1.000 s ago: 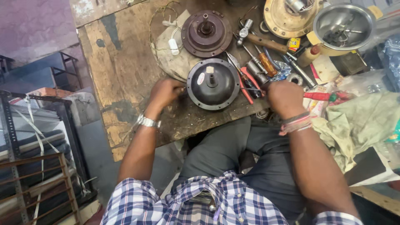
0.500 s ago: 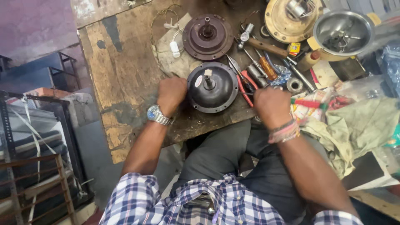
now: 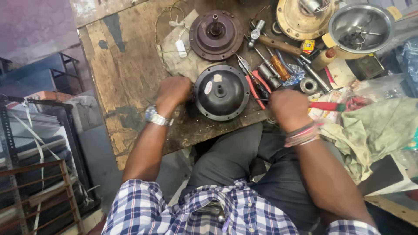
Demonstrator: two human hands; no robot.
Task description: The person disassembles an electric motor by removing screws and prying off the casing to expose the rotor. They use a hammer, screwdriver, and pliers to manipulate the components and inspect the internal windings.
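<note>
A black motor cover (image 3: pixel 221 92) lies on the worn wooden bench (image 3: pixel 126 74). The left hand (image 3: pixel 173 91), fist closed, touches the cover's left edge; the right hand (image 3: pixel 288 109), right of the cover, grips a red-handled tool (image 3: pixel 326 106).

Dark motor cover (image 3: pixel 221 92): matt black metal, dusty. Brown rotor housing (image 3: pixel 216 34): dull rusty metal. Steel bowl (image 3: pixel 361 27): shiny, smooth. Workbench (image 3: pixel 126 65): rough worn wood, stained. Rag (image 3: pixel 379 130): grimy green cloth. Pliers (image 3: pixel 257 89): glossy red plastic grips.
</note>
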